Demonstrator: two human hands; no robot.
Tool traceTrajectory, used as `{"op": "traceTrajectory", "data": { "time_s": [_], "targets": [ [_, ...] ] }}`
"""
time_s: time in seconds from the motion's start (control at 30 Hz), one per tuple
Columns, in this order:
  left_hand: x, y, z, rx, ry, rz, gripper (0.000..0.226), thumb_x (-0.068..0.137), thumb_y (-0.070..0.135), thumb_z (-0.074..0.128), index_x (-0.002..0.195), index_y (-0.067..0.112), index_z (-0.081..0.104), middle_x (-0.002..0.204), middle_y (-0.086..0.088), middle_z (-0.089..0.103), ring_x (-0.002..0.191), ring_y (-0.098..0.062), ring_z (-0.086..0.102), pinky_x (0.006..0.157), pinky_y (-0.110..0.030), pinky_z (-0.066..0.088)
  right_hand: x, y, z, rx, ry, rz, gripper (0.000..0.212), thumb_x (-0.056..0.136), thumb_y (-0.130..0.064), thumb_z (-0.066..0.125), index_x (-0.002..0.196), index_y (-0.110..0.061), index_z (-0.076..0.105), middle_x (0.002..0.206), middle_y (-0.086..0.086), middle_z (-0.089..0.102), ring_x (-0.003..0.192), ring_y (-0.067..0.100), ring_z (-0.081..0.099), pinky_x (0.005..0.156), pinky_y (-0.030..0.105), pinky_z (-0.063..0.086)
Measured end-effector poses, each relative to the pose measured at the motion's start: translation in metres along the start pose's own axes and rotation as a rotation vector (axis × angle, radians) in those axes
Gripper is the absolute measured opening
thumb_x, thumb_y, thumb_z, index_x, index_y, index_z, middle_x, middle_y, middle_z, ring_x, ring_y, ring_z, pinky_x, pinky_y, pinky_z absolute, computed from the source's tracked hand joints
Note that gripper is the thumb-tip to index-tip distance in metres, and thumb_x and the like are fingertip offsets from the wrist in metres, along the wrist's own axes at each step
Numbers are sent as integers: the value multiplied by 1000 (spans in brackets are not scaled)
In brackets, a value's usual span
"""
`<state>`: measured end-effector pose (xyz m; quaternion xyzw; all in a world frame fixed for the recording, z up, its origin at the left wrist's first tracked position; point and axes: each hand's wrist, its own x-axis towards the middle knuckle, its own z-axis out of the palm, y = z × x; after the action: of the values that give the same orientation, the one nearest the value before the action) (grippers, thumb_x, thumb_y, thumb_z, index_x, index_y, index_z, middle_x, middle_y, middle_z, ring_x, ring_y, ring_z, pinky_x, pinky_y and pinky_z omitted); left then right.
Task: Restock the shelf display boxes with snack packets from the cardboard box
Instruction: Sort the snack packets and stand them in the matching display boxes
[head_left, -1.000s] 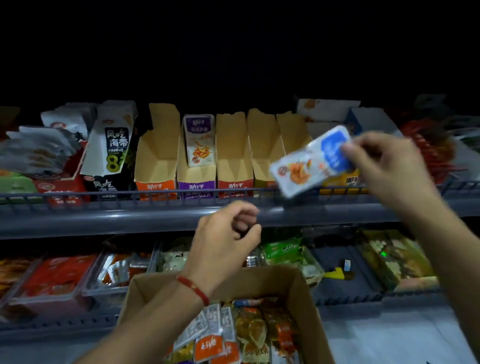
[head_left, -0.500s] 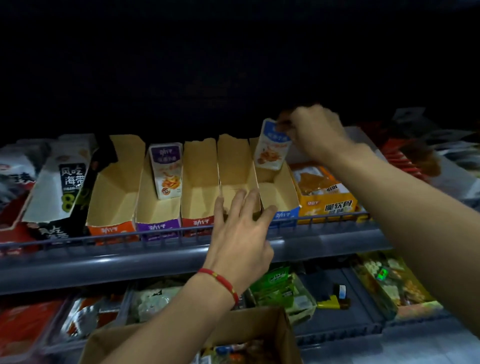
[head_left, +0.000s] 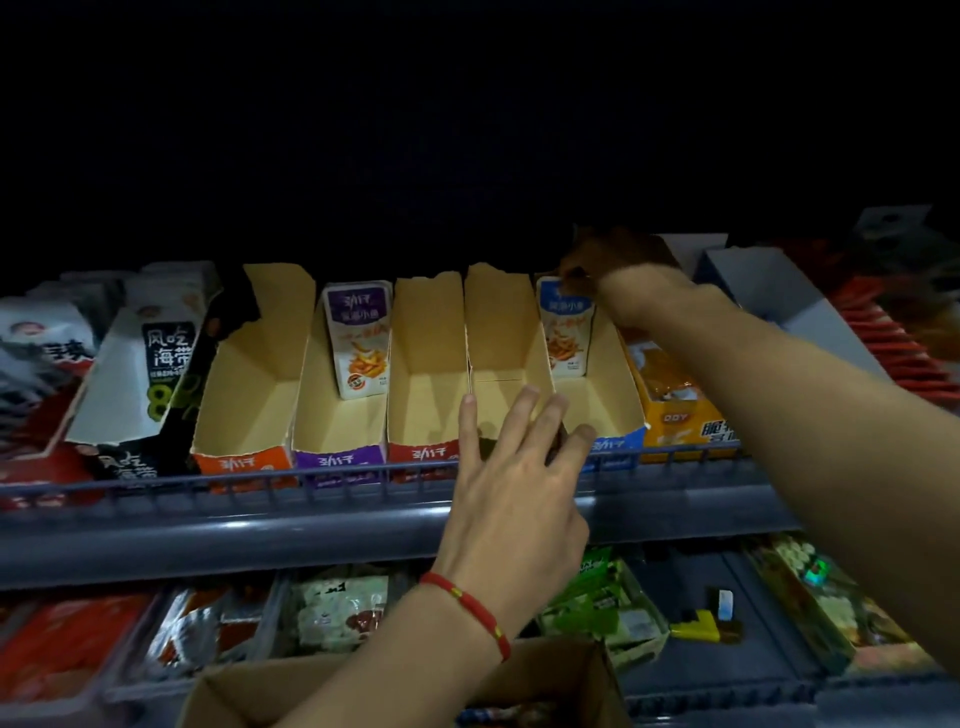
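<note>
On the upper shelf (head_left: 363, 525), at the far end of the blue-fronted display box (head_left: 605, 410), the right hand (head_left: 618, 270) reaches in from the right with the forearm stretched long and level over the orange box (head_left: 675, 400). It sits in deep shadow, so the grip is hard to read, but its fingertips seem to pinch the top edge of the blue snack packet (head_left: 566, 327), which stands upright against the back of that box.

The left hand (head_left: 514, 483) rises from below with the wrist bent back (a red cord bracelet (head_left: 467, 605) circles it). Its fingers are straight and spread, holding nothing, the tips lying on the front rims of the blue-fronted box and the box to its left.

Five open-topped display boxes stand side by side behind the shelf's wire rail: orange-fronted (head_left: 244, 395), purple-fronted (head_left: 340, 415), red-fronted (head_left: 423, 405), one whose front the left hand hides (head_left: 501, 338), and the blue one. Two packets show in them: the blue packet and one purple packet (head_left: 358, 338), upright in the purple-fronted box. The other three hold none.

At the near bottom edge is one cardboard box (head_left: 249, 696), open, with packets barely visible inside.
</note>
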<state>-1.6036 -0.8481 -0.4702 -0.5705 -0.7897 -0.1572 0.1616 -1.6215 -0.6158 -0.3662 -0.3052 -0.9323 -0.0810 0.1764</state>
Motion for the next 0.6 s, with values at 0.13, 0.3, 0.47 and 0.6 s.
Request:
{"op": "traceTrajectory", "data": {
  "time_s": [0.13,0.3,0.47,0.6],
  "targets": [
    [-1,1,1,1,-3,-2,69,87,31,61,151,31,34,165,0,21,155,-22,4,119,-66,0,1,2,7,-70,49,-78,34,103,-27,55,137,-18,55,140,13,52,125,34,53,98,42,45],
    [-1,1,3,11,-14,-3,72,84,28,62,150,30,35,164,-1,24,155,-23,6,119,-66,1,-5,7,13,-89,165,-160,38,102,-22,58,139,-17,51,141,13,52,123,35,54,92,42,46],
    [-9,0,-6,-8,-1,15,76,85,23,62,154,29,30,165,-1,22,155,-22,5,121,-62,4,-32,12,7,8,331,-215,23,101,-23,57,120,-12,64,116,14,65,100,33,65,75,44,54],
    [-42,-10,-22,-115,23,68,67,85,18,64,148,26,43,160,-1,34,152,-21,21,123,-55,19,-98,0,-12,129,484,-367,22,101,-26,53,113,-13,65,102,8,64,81,28,64,58,38,49]
  ]
}}
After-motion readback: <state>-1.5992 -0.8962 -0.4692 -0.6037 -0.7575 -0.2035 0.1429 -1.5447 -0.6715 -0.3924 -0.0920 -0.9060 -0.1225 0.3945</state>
